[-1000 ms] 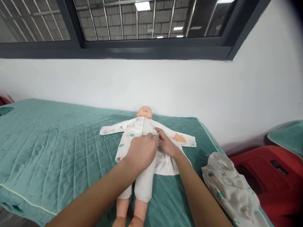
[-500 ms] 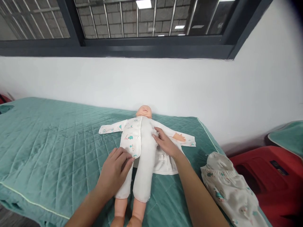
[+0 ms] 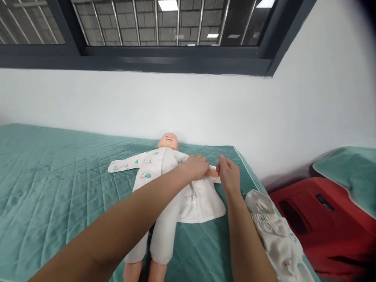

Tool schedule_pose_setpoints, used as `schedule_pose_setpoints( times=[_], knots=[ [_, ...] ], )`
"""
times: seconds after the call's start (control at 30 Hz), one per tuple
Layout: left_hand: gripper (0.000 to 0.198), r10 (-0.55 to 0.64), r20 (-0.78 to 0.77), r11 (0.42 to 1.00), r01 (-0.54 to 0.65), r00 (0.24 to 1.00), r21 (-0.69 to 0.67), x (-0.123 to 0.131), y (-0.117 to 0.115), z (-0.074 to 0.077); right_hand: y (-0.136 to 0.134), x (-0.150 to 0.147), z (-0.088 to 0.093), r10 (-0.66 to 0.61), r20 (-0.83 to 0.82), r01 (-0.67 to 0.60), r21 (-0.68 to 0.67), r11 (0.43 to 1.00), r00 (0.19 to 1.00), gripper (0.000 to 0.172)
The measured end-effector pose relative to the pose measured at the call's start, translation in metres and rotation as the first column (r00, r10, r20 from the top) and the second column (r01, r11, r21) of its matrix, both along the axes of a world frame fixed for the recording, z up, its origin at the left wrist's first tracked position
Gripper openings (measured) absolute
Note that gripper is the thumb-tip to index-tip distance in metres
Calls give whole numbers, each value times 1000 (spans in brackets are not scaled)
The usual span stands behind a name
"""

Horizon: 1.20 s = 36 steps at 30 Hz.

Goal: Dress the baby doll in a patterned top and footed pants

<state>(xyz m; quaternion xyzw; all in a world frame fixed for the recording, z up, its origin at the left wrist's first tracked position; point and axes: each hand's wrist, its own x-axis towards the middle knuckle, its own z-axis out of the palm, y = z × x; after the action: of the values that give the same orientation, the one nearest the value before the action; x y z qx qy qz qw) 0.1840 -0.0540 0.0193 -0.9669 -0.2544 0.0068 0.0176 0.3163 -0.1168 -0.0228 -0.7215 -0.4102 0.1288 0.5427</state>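
A baby doll [image 3: 168, 141] lies on its back on the bed, white cloth body showing down to the pinkish lower legs. It wears a white printed baby jacket [image 3: 148, 168], spread open on the right side. Across the doll's body reaches my left arm, and my left hand [image 3: 197, 166] is closed on the right-hand sleeve around its middle. My right hand [image 3: 229, 174] has its fingers curled together at that sleeve's cuff, hiding the cuff end. A skin-coloured patch of the sleeve [image 3: 213, 174] shows between my hands.
White printed baby trousers [image 3: 277, 243] lie bunched at the bed's right edge. A red plastic stool [image 3: 326, 219] stands beyond it, with green cloth [image 3: 349, 172] behind. The green quilted bedspread [image 3: 58, 188] runs to the white wall under a barred window.
My left hand has left the jacket's left front hem and crossed to the right-hand sleeve. My right hand has moved from the doll's chest out to the cuff. The view has shifted right.
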Motion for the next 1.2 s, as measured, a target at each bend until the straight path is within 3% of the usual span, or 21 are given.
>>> schedule_pose_setpoints(
  times=[0.1, 0.17, 0.37, 0.57, 0.73, 0.83, 1.0, 1.2],
  knots=[
    [29, 29, -20, 1000, -29, 999, 6, 21, 5, -17, 2, 17, -10, -79, 16, 80, -82, 993, 997, 28],
    [31, 51, -28, 999, -51, 998, 11, 23, 10, -22, 7, 25, -20, -71, -29, 68, -93, 993, 997, 17],
    [32, 62, -29, 998, -61, 998, 18, 3, 29, -8, 17, 39, -44, 33, -216, -54, -91, 994, 976, 21],
    [30, 90, 13, 996, -91, 996, 19, -9, 31, 7, 16, 27, -41, 127, -150, -157, -207, 966, 980, 7],
    [26, 102, 28, 995, -102, 994, 20, -13, 33, 5, 12, 12, -32, 236, -100, -255, -277, 926, 967, 28],
    [26, 102, 36, 994, -103, 994, 26, -14, 33, 1, 6, 18, -28, 210, -146, -240, -235, 942, 967, 25],
    [25, 98, 38, 995, -99, 994, 31, -16, 24, -5, 1, 30, -30, 46, -285, -76, -95, 993, 957, 22],
    [30, 161, 10, 987, -161, 987, 26, -12, 13, -15, -1, 31, -26, 117, -332, -90, 93, 992, 936, 33]
  ],
)
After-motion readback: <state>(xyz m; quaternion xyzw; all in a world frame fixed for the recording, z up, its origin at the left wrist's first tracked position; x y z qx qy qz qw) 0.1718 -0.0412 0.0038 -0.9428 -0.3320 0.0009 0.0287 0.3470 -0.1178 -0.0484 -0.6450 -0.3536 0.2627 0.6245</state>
